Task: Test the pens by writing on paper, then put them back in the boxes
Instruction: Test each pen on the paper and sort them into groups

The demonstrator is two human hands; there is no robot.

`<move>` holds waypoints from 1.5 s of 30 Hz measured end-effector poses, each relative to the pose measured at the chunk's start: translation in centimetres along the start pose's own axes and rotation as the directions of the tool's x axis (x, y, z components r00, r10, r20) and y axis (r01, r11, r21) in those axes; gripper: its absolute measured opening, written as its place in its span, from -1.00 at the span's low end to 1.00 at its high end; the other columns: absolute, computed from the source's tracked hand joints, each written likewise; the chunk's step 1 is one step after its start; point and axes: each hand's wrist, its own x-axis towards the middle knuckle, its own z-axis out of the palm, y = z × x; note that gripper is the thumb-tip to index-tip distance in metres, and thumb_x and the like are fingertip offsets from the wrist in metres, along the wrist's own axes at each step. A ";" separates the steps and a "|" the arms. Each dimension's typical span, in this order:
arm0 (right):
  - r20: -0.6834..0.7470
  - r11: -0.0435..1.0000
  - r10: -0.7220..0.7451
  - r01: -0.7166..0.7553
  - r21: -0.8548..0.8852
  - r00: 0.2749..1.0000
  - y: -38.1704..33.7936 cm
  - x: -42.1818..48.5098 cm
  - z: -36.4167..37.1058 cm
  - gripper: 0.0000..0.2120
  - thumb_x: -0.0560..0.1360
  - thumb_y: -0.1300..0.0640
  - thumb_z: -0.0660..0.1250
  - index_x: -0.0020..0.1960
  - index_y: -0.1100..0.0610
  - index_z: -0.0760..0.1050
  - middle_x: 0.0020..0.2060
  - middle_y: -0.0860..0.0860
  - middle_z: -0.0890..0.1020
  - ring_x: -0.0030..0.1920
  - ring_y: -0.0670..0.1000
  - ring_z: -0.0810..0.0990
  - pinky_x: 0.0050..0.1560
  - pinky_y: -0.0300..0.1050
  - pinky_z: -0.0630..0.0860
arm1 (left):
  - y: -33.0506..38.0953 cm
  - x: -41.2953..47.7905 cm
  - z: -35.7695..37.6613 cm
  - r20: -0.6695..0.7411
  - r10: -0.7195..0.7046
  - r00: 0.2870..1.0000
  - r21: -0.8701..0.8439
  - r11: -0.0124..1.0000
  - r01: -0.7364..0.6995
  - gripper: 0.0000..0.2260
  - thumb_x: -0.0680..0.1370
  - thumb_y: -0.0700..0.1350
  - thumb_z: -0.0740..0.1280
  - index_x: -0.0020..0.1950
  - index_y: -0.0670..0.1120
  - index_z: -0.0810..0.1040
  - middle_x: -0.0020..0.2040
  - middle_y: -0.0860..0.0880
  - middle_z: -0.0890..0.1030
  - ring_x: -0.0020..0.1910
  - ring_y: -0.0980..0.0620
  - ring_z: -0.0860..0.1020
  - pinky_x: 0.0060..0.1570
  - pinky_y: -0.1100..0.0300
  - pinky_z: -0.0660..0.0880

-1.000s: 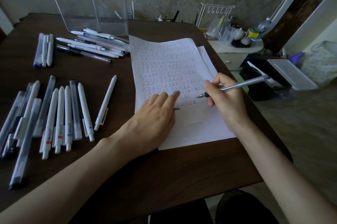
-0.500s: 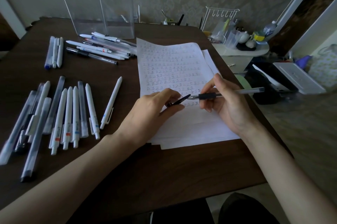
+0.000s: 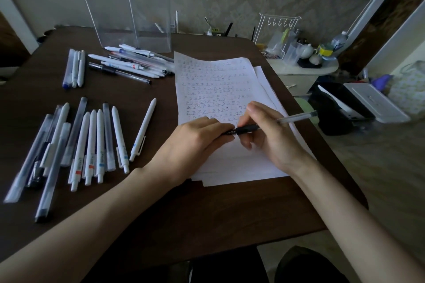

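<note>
Our right hand (image 3: 271, 135) grips a clear-barrelled pen with a black grip (image 3: 296, 117), held almost level just above the white sheet of paper covered in rows of handwritten marks (image 3: 213, 80). Our left hand (image 3: 195, 142) pinches the pen's dark front end, so both hands meet over the sheet. White and grey loose pens (image 3: 92, 142) lie to the left on the dark brown wooden table (image 3: 207, 213), and the tall clear plastic boxes (image 3: 128, 6) stand at its far edge.

The top sheet of paper (image 3: 213, 80) carries row after row of the handwritten character 正, some in dark ink and some in fainter reddish ink. Printing on the white pens (image 3: 100, 144) is too small to read.
</note>
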 end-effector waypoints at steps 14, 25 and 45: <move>-0.092 0.987 0.161 -0.162 -0.002 0.983 -2.1 7.2 9.7 -0.62 0.46 -0.16 0.28 0.05 0.15 0.50 -0.28 0.04 0.63 -0.27 -0.08 0.55 -0.32 -0.22 0.45 | -3.7 -4.3 -8.8 -0.448 -0.335 0.829 0.209 0.862 0.462 -0.87 0.53 -0.23 0.32 0.02 -0.21 0.62 -0.15 -0.11 0.64 -0.21 -0.06 0.60 -0.20 0.23 0.43; 0.008 0.483 -0.111 0.061 -0.873 0.994 3.1 17.8 13.7 -0.80 0.52 0.13 0.30 0.11 0.18 0.52 0.12 0.11 0.51 0.19 0.09 0.44 0.07 -0.09 0.43 | -5.4 -7.9 -10.7 -0.588 -0.660 0.468 0.199 0.443 0.874 -0.77 0.55 -0.02 0.26 -0.08 -0.11 0.65 -0.06 -0.09 0.57 -0.02 -0.14 0.41 -0.13 0.07 0.30; -0.030 0.876 -0.124 0.095 -0.473 0.992 -2.3 3.2 7.8 -0.97 0.50 0.20 0.35 -0.11 0.10 0.52 -0.23 -0.03 0.65 -0.14 -0.12 0.61 -0.14 -0.34 0.50 | -3.6 -5.3 -9.1 -0.234 -0.263 0.936 0.425 0.838 0.342 -0.53 0.54 0.14 0.11 0.36 -0.07 0.41 0.33 -0.05 0.43 0.36 -0.04 0.31 0.30 0.13 0.18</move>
